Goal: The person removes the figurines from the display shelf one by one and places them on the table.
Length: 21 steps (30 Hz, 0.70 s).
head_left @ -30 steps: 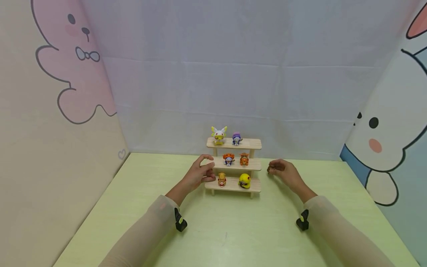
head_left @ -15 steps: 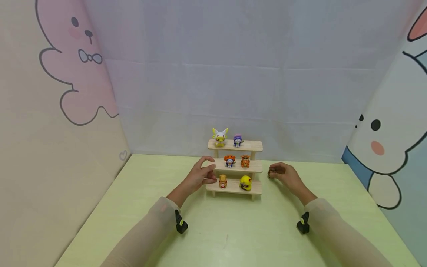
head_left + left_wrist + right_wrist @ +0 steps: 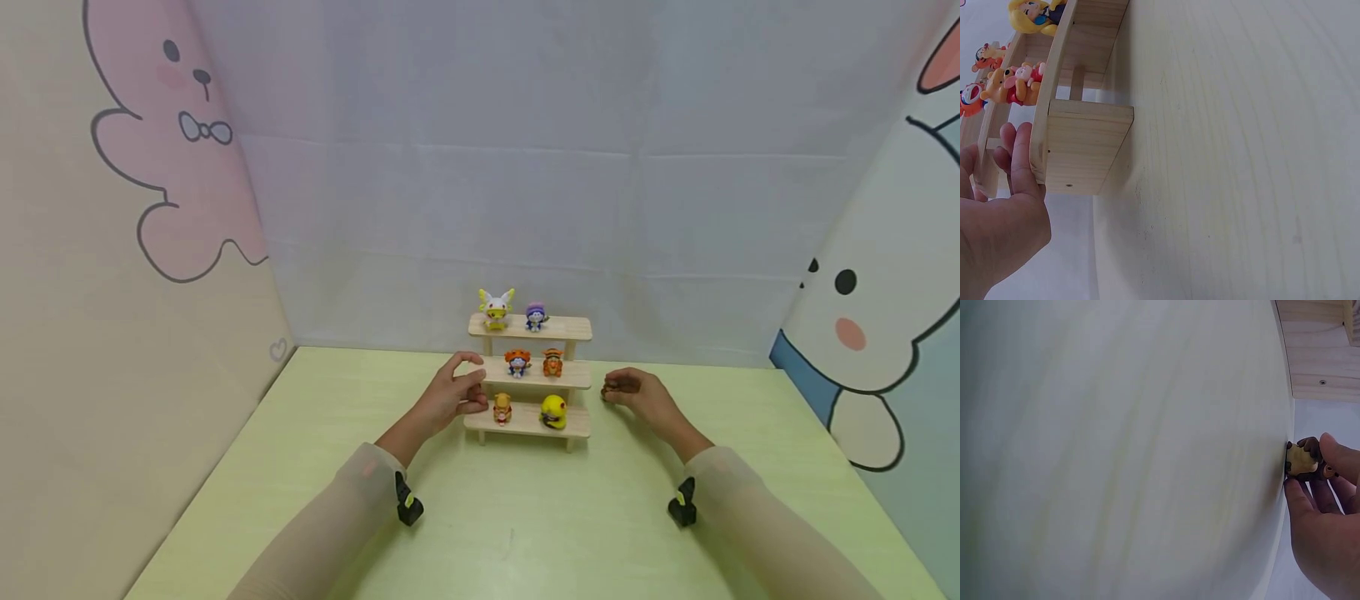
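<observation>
My left hand [image 3: 452, 393] grips the left end of a three-tier wooden display shelf [image 3: 576, 375], its fingers around the ends of the middle and bottom boards. In the left wrist view its fingers [image 3: 1020, 164] lie against a board end. To the right of the shelf, my right hand [image 3: 643, 395] pinches a small brown figurine with a tan belly [image 3: 1302, 460] down at the tabletop; part of it is hidden by the fingers. A bear figurine in red [image 3: 502, 409] stands on the bottom tier close to my left fingertips, with a yellow-haired figurine [image 3: 553, 412] to its right.
On the top tier are a white-and-yellow eared figurine [image 3: 496, 310] and a purple-hatted one [image 3: 536, 317]. The middle tier carries an orange-topped figurine [image 3: 517, 363] and an orange tiger [image 3: 552, 362]. A white cloth [image 3: 450, 200] hangs behind the pale table [image 3: 487, 533].
The head view has shifted slightly. Both hands keep their places, the left at the shelf and the right on the brown figurine.
</observation>
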Tool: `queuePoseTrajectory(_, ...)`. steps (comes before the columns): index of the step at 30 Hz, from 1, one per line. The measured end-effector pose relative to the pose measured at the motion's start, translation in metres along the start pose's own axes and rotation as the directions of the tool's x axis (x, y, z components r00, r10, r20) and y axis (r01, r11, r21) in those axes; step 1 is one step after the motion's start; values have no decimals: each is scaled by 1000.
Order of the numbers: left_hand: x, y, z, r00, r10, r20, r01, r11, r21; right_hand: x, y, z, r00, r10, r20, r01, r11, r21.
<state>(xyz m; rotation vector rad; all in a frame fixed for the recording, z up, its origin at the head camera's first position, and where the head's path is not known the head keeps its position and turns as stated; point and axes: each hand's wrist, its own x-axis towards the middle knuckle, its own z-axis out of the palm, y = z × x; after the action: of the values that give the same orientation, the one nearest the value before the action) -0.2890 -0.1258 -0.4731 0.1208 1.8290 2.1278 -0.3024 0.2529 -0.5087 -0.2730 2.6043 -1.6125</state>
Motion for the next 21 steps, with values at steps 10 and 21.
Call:
queuePoseTrajectory(10,-1,0,0,1000,3,-2,-3,1000,2,-2,-5,-5,1000,21,7,-21,999,-30)
queuePoseTrajectory(21,-2,2,1,1000,4,2,-4,1000,11,-4,-28,-24,1000,-14,26,13,1000,15)
